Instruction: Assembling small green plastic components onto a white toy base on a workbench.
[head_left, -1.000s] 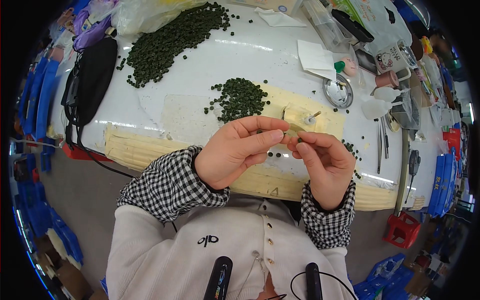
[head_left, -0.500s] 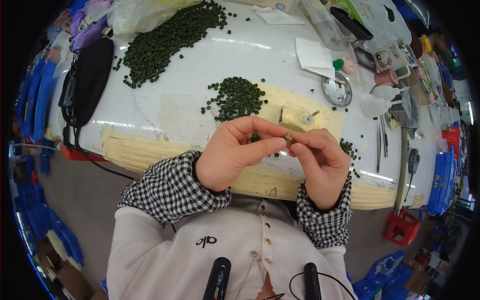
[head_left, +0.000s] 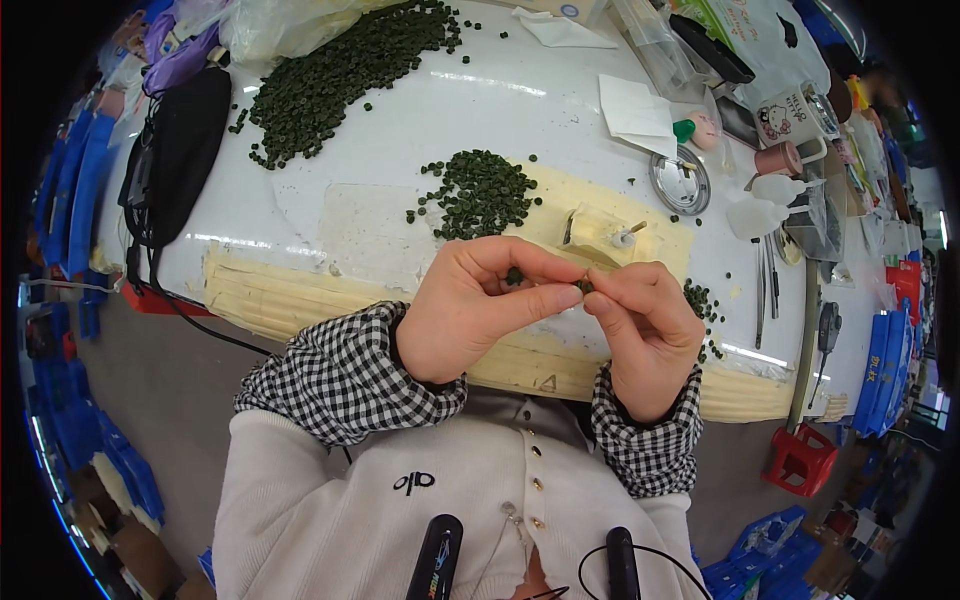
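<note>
Both hands have drifted a touch lower and closer together than half a second ago, fingertips now meeting over the table's near edge. Left hand (head_left: 470,310) is curled, thumb and forefinger pinched on a small dark green bead (head_left: 583,287) at the point where the two hands meet; a second green bead (head_left: 514,275) shows in the gap under its bent fingers. Right hand (head_left: 640,325) pinches in from the other side, thumb and forefinger tips closed against the same bead; which hand carries the load I can't tell. The bead sits above the cream-coloured work board (head_left: 560,200), just in front of a small pale block jig (head_left: 598,235) with a pin sticking up from it. A small pile of green beads (head_left: 478,192) lies on the board just beyond the hands; a larger heap of green beads (head_left: 335,75) is well apart at the far left of the white table (head_left: 420,120). A few loose beads (head_left: 703,300) lie just right of the right hand. A round metal tin (head_left: 680,180) and tweezers (head_left: 762,285) sit further right, a black pouch (head_left: 180,150) at the table's left end. Both wrists are in black-and-white checked cuffs (head_left: 345,375).
</note>
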